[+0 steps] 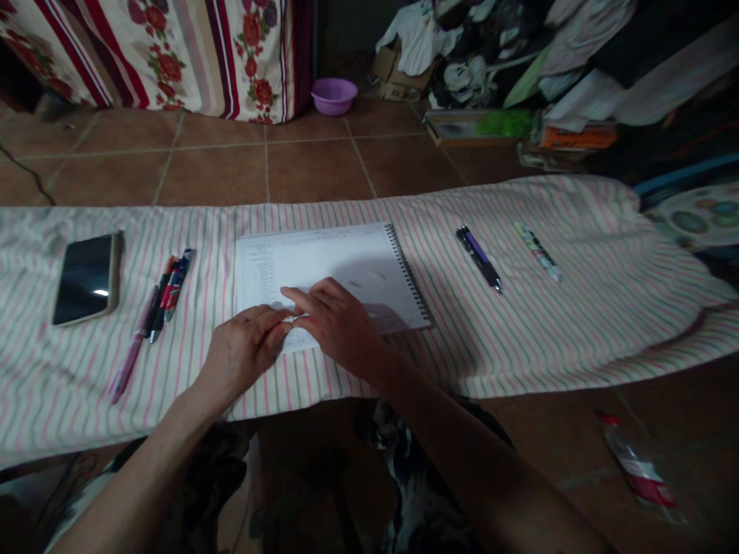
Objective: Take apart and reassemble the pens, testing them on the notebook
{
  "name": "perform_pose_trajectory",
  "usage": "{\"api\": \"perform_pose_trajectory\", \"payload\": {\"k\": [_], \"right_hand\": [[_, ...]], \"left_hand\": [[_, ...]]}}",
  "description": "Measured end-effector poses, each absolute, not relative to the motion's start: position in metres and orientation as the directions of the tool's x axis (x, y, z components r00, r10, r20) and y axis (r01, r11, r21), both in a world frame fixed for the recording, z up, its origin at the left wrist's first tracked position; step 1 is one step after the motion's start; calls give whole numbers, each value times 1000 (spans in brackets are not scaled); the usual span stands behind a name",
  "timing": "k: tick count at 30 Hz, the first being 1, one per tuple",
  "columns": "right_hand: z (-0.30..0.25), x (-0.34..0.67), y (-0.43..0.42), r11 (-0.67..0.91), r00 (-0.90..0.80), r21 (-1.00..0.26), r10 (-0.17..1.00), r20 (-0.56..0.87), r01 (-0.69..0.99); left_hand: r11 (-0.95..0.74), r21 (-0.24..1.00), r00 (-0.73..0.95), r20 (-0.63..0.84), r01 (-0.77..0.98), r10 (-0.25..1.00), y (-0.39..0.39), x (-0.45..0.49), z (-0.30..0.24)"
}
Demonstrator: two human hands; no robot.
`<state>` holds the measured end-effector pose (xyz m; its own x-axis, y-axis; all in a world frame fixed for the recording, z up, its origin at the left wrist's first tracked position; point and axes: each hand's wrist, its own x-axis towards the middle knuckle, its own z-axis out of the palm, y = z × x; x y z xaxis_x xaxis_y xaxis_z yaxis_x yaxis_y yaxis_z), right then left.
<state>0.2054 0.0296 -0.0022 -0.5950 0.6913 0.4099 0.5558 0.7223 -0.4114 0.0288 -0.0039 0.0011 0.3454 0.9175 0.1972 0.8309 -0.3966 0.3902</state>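
My left hand (245,346) and my right hand (340,327) meet above the lower left part of a spiral notebook (323,250). The fingertips of both are pinched together around a tiny pale piece, too small to name. On my right hand the index finger points out to the left. Two small thin bits (378,275) lie on the white page, close to the right hand. Part of the notebook's lower edge is hidden under my hands.
Left of the notebook lie several pens (167,292) and a phone (86,278). To its right are a dark purple pen (480,259) and a pale patterned pen (539,252). A striped cloth (369,369) covers the table. On the floor are a purple basin (335,96) and a bottle (638,465).
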Motion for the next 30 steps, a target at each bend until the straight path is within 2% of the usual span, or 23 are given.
{"api": "perform_pose_trajectory", "payload": {"k": [5,8,10,12,16,19,23,26,30], "right_hand": [[6,208,31,737,-491,-480,675,550,475],[13,209,30,642,-270,-647,763,587,411],[14,210,30,501,-112,-802,863,493,325],[11,210,30,353,-35,-908,934,355,224],[3,205,30,132,-50,-987,991,128,93],[2,202,30,84,-73,-990,994,76,114],[5,215,36,192,-33,-932,981,192,307],[8,238,47,305,-55,-770,941,333,560],[7,268,60,243,-33,-571,935,353,784]], "left_hand": [[-311,587,267,162,748,950,-2,33,6],[-234,675,185,145,700,972,-1,36,9],[-184,712,120,139,677,983,-1,37,9],[-146,740,59,143,657,988,0,37,8],[-116,746,18,137,656,990,2,37,7],[-123,720,34,136,683,990,3,38,6],[-110,670,25,135,735,991,5,37,3],[-97,621,21,128,778,991,7,37,2],[-116,527,60,123,842,991,7,39,6]]}}
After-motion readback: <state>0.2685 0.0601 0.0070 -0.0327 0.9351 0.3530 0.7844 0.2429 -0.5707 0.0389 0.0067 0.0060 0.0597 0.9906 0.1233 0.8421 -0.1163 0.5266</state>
